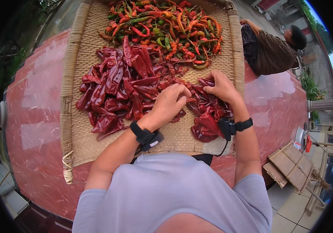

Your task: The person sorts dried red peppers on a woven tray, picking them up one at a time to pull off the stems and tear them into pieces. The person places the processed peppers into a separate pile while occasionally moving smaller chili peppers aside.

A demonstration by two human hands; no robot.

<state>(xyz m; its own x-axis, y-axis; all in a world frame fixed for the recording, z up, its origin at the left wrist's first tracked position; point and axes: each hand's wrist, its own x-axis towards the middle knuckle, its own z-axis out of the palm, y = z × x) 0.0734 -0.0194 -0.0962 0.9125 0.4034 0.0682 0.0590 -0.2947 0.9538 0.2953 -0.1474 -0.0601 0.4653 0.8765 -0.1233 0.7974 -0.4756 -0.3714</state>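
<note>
A woven tray [67,96] with a raised rim lies before me. Large dried dark red peppers [115,77] are heaped on its left and middle. Thin red, orange and green chili peppers [166,26] cover the far part. My left hand [170,100] is over the small dark chilies in the middle, fingers bent; whether it grips one cannot be told. My right hand [220,86] has thumb and fingers on a dark red dried pepper [205,82] at the right-hand pile. Below it lie more large red peppers [205,126]. Both wrists wear black strapped devices.
Another person [271,49] sits just beyond the tray's right rim. Red polished stone surface [38,116] surrounds the tray. Flat wooden panels [293,161] lie at the lower right. A pale cloth [216,146] is at the tray's near right corner.
</note>
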